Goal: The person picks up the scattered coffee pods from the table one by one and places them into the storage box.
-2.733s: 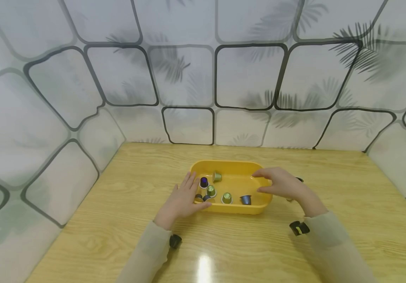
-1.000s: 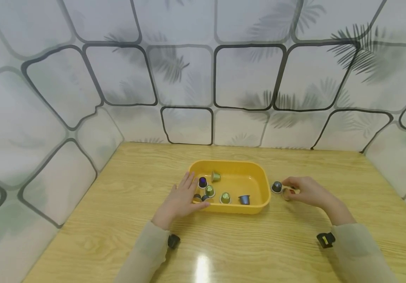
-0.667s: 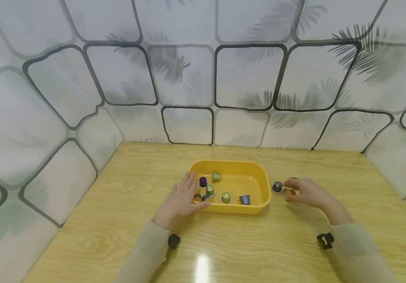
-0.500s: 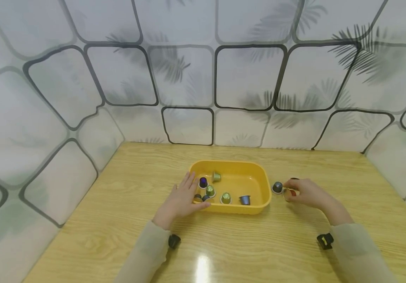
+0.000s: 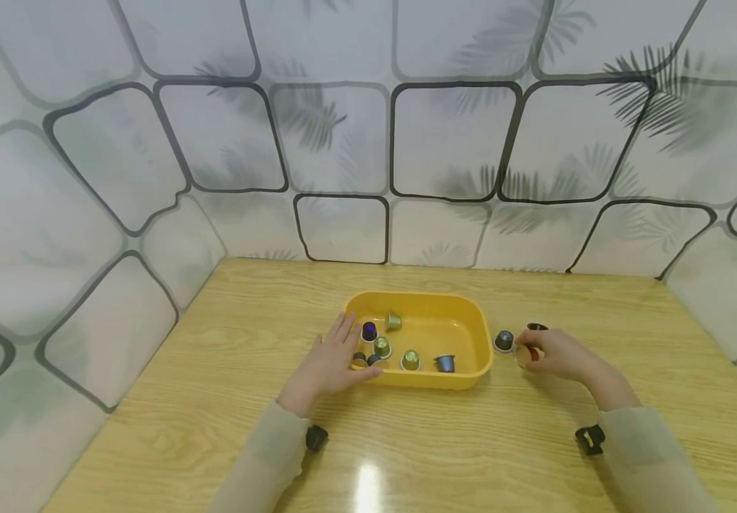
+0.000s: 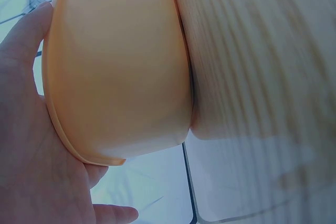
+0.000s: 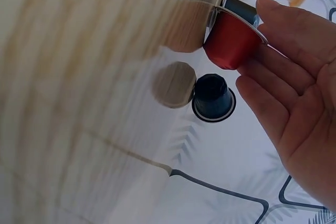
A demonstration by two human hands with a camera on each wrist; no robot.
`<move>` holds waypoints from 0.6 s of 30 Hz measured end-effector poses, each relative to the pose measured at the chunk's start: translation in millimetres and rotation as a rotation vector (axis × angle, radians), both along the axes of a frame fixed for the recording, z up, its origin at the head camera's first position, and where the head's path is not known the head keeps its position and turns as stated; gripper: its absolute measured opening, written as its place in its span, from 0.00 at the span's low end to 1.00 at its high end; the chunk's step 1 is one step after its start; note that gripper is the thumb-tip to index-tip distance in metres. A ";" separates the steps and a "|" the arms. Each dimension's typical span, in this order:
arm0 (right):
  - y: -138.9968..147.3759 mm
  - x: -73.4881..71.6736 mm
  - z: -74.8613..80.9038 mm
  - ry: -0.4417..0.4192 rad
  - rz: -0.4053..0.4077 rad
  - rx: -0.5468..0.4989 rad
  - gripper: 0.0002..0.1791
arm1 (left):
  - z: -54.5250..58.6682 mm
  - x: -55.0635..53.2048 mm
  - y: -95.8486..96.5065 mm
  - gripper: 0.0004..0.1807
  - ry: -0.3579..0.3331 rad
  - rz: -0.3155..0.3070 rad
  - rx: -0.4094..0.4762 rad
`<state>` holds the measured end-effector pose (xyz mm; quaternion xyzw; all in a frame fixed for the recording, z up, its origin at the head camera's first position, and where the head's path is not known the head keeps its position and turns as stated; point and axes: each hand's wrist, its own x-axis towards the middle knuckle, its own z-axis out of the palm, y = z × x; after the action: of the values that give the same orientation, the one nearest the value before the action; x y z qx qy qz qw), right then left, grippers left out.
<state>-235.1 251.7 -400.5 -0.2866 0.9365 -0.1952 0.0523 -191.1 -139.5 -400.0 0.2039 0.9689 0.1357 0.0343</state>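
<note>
My left hand (image 5: 323, 367) rests over the left end of the yellow tray (image 5: 433, 380), fingers straight, thumb along the front rim. Just right of the tray, my right hand (image 5: 561, 355) pinches a red coffee capsule (image 7: 232, 41) between thumb and fingertips. It is tipped on its side, its pale foil lid towards the tray. A grey-blue capsule (image 5: 504, 340) stands between the tray and these fingertips. Behind the right hand is a dark capsule (image 5: 537, 326), partly hidden in the head view; the right wrist view shows this dark blue capsule (image 7: 212, 99) whole.
Inside the tray are several capsules: a purple one (image 5: 369, 330), green ones such as the front green capsule (image 5: 410, 360), and a blue capsule (image 5: 445, 363) lying on its side. White patterned panels (image 5: 343, 228) enclose the wooden table (image 5: 266, 299) at the back and sides.
From the tray's right rim, my right hand has moved right to the red capsule and taken hold of it. During the last second it has shifted only slightly. My left hand has stayed put.
</note>
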 end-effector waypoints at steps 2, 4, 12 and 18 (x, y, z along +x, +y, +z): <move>0.4 -0.3 -1.2 -0.002 0.004 0.000 0.15 | 0.3 0.4 0.3 0.51 0.001 0.002 0.005; 1.0 -0.8 -2.3 -0.001 0.008 0.002 0.16 | 0.6 0.7 0.7 0.50 -0.002 0.004 0.018; 1.6 -2.0 -5.4 -0.051 -0.006 0.015 0.18 | 0.9 0.8 1.2 0.50 -0.003 0.011 0.017; 0.4 -0.9 -5.6 -0.090 -0.015 0.023 0.18 | 0.1 0.3 0.6 0.51 -0.005 0.011 0.012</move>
<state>-235.9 252.2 -406.1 -0.2699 0.9375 -0.1977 0.0962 -190.7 -138.9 -399.9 0.1987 0.9691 0.1423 0.0345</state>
